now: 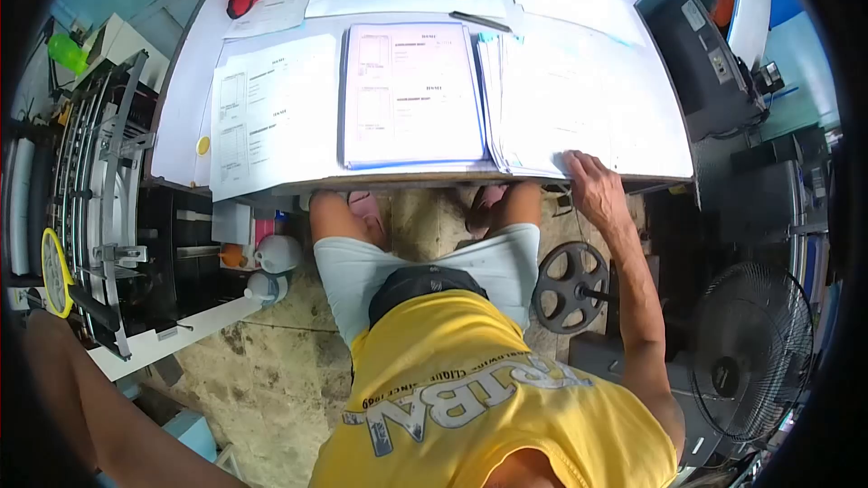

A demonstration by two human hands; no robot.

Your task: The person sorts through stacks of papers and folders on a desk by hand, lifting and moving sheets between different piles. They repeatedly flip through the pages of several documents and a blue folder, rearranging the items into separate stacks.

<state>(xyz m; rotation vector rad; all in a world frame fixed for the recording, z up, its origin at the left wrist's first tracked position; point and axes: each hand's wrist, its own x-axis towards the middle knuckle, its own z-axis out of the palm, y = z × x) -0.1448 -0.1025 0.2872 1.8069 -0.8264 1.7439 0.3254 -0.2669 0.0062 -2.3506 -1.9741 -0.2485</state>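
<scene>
Resting flat, fingers spread, right hand presses the near edge of the paper stack, gripping nothing. Stack's long axis runs away from the hand toward the desk's far side. Left hand out of view.

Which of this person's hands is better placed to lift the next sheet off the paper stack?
The right hand. It already rests on the near edge of the paper stack on the desk. The left arm hangs low beside the chair, its hand out of view.
</scene>
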